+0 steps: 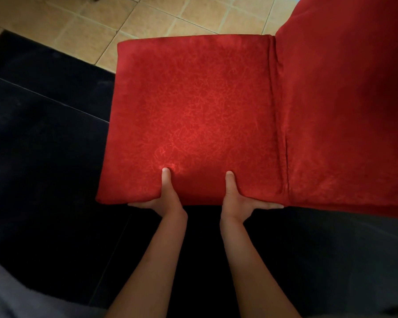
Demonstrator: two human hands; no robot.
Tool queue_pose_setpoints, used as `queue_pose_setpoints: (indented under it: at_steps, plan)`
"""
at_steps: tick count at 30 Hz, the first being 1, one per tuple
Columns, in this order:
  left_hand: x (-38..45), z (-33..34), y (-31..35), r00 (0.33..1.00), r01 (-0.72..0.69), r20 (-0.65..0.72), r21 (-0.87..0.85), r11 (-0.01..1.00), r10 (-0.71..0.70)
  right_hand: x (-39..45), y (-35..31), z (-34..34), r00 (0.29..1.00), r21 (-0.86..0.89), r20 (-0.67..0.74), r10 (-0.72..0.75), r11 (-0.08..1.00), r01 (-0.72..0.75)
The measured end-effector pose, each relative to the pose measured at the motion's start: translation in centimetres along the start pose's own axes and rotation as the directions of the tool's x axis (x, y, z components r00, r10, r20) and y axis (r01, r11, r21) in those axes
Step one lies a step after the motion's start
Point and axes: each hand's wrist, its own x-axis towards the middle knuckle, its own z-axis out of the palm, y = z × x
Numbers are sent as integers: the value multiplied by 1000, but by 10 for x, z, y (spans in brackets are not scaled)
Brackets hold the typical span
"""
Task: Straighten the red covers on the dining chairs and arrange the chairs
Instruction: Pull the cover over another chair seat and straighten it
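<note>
Chair [331,111] in a red cover [193,115] fills the head view, its seat lying just beyond both hands. Left hand [163,198] and right hand [239,200] grip the near seat edge, thumbs on top, fingers [271,205] curled underneath. Dark rug [44,134] lies left of them, tiled floor [147,17] beyond.

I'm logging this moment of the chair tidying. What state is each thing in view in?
Red cover: lies smooth over the seat, small folds at the backrest seam.
Backrest: covered in red, on the right.
Left hand: grips the seat's near edge, thumb on top.
Right hand: grips the same edge, thumb on top.
</note>
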Motion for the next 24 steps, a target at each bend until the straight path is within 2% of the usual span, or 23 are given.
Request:
queue_pose_setpoints:
  at_steps: [3,11,17,24]
  plan:
    - [3,2,0,999,24,-22,-44,999,-25,1,1,2,1000,31,-9,-8,999,9]
    - [10,-2,8,996,85,-13,-7,996,-85,-3,-1,2,1000,74,-2,10,997,-10]
    - [-5,-13,18,993,120,-7,30,992,-120,-18,-13,-6,999,13,-28,26,1000,-26]
    - [-57,-36,49,972,216,-118,119,969,-202,-53,-50,-37,997,-62,-14,78,995,-79]
